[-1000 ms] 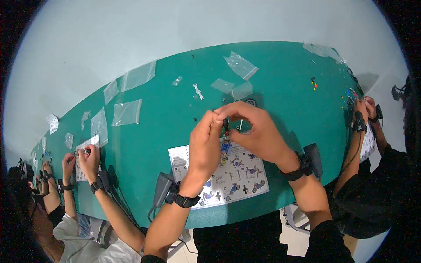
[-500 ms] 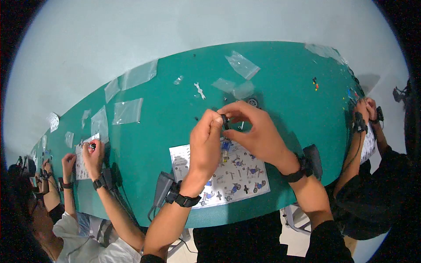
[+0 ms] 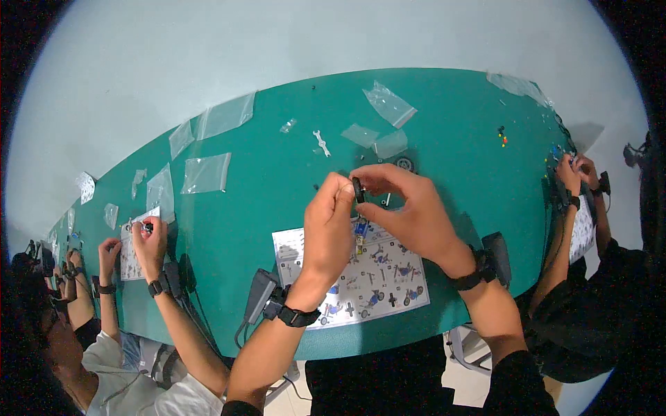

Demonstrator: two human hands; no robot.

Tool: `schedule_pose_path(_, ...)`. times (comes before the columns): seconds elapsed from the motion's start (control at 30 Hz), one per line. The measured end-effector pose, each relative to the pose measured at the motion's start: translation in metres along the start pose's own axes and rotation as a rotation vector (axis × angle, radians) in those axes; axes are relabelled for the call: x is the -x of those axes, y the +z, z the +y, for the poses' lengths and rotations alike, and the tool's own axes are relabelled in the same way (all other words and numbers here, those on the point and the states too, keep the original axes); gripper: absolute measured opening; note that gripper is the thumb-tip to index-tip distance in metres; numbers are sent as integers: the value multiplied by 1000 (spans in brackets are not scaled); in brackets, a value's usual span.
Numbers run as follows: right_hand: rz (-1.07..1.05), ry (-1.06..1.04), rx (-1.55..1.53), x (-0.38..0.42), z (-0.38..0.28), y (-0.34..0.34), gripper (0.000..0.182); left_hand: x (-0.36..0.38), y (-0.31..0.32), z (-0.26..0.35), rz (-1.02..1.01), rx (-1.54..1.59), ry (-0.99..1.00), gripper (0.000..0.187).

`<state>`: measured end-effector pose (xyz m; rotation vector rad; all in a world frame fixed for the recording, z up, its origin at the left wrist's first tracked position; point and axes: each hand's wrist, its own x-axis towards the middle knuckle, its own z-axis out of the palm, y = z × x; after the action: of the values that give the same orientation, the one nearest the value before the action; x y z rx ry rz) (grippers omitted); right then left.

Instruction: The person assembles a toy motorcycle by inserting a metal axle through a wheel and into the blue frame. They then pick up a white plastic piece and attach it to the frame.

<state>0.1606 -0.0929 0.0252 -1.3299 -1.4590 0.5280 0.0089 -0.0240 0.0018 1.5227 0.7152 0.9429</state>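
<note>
Between my two hands is a small black wheel (image 3: 358, 190), held over the top edge of a printed instruction sheet (image 3: 361, 305). My left hand (image 3: 329, 232) pinches it from the left with thumb and fingers. From the other side, the thumb and fingers of my right hand (image 3: 409, 208) curl round in a pinch at the wheel's right face. A small blue and yellow assembly (image 3: 361, 232) shows just below the wheel, over the sheet and partly hidden by my left hand. Another black wheel (image 3: 404, 164) lies on the table beyond my right hand.
On the green table (image 3: 263, 187) lie a white wrench (image 3: 321, 143), a clear plastic bag (image 3: 390, 104), more bags at left and some tiny parts. One person's hand (image 3: 149, 249) works over a sheet at left; another person's hands (image 3: 570, 173) are at the right edge.
The wheel shows a little more edge-on between my fingers. My hands keep almost the same place and grip; the whole view has shifted slightly.
</note>
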Motion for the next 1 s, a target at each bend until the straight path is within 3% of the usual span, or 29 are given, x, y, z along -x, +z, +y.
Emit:
schedule_pose_path(0.27,22,-167,42,-2,8,1,42,1,0,-2,-3,29,-30,20)
schedule_pose_path(0.37,42,56,-123,1,2,6,41,2,1,0,-3,-38,36,20)
schedule_pose_path(0.47,-36,164,-99,0,-5,-1,43,2,2,-1,-14,-70,78,21)
schedule_pose_path(0.57,-17,-4,20,-1,-5,-1,43,3,2,1,-9,-57,43,21)
schedule_pose_path(0.87,3,-195,9,-4,4,0,40,2,0,1,3,85,-86,25)
schedule_pose_path(1.0,44,84,-153,-1,-1,4,37,-2,-6,-4,8,71,-75,26)
